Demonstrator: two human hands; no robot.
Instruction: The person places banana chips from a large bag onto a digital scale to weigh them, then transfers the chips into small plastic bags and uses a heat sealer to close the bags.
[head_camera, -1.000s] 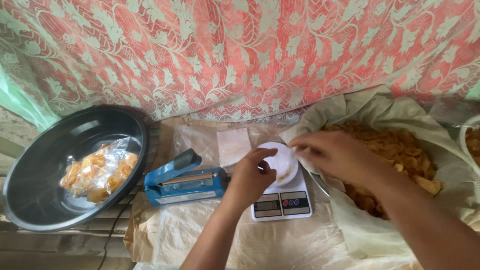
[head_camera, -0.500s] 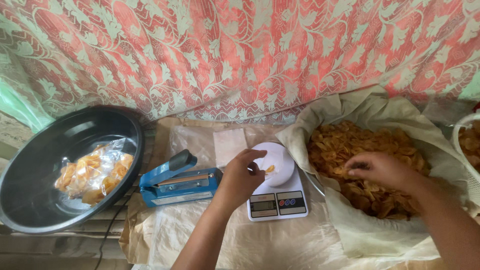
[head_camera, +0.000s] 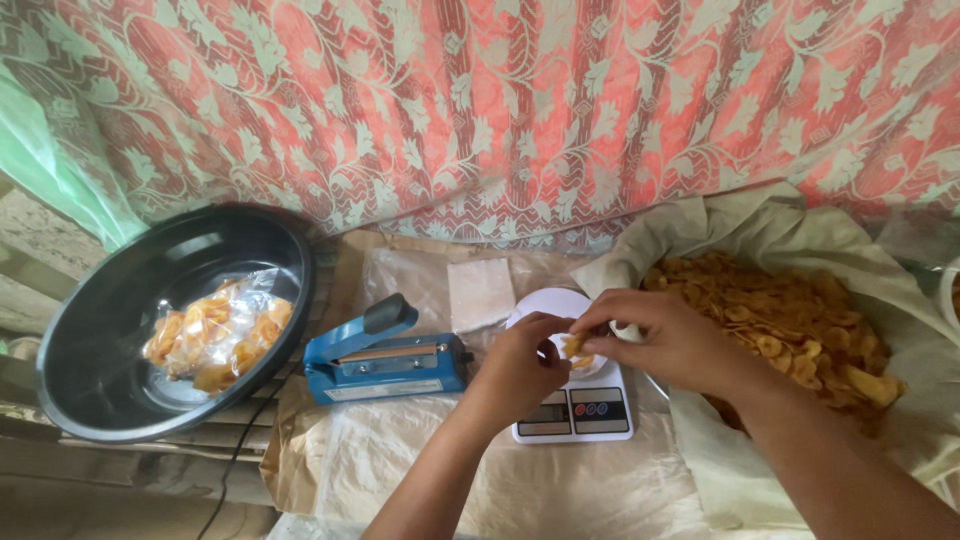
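Note:
A white digital kitchen scale (head_camera: 575, 405) sits in the middle, with a small clear bag on its round pan. My left hand (head_camera: 520, 370) pinches the bag's rim over the pan. My right hand (head_camera: 665, 335) meets it from the right, holding a few yellow chips (head_camera: 573, 346) at the bag's mouth. Just to the right, a large cloth-lined sack (head_camera: 800, 225) holds a heap of fried banana chips (head_camera: 790, 320).
A blue heat sealer (head_camera: 385, 355) lies left of the scale, its cord running down. Further left a black basin (head_camera: 90, 390) holds a filled clear bag of chips (head_camera: 215, 335). A red floral cloth (head_camera: 500, 100) hangs behind. Paper and plastic sheets cover the surface.
My right hand went to the chip heap in the sack, then came back to the scale with chips. My left hand stayed at the bag on the pan.

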